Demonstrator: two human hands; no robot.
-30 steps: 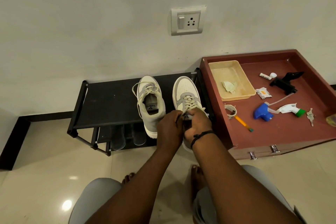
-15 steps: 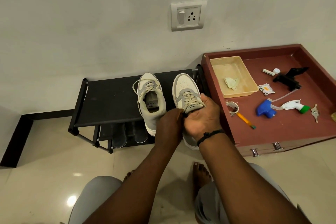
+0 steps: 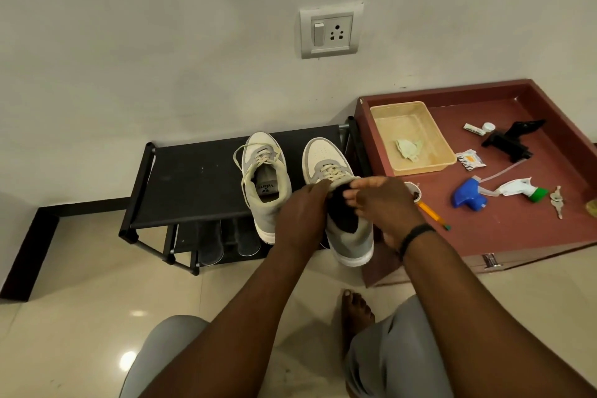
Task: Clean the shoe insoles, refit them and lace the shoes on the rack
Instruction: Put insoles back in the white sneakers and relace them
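Observation:
Two grey and cream sneakers stand side by side on the black shoe rack [image 3: 193,181]. The left shoe [image 3: 266,184] has loose laces and a grey insole showing inside. The right shoe [image 3: 339,197] hangs its heel over the rack's front edge, and its opening looks dark. My left hand [image 3: 302,213] grips the right shoe's collar from the left. My right hand [image 3: 381,203] pinches the top of its tongue and laces from the right, with a black band on the wrist.
A red-brown drawer [image 3: 517,229] lies on the floor to the right, holding a beige tray [image 3: 384,113] with a crumpled cloth [image 3: 408,149], a blue spray head [image 3: 466,199], a white spray nozzle, a black holder, an orange pencil and keys. A wall socket is above. My knees and bare foot are below.
My right hand has slid off the shoe's top to its right side. The tongue has been drawn up, baring the dark opening. The camera has tilted slightly.

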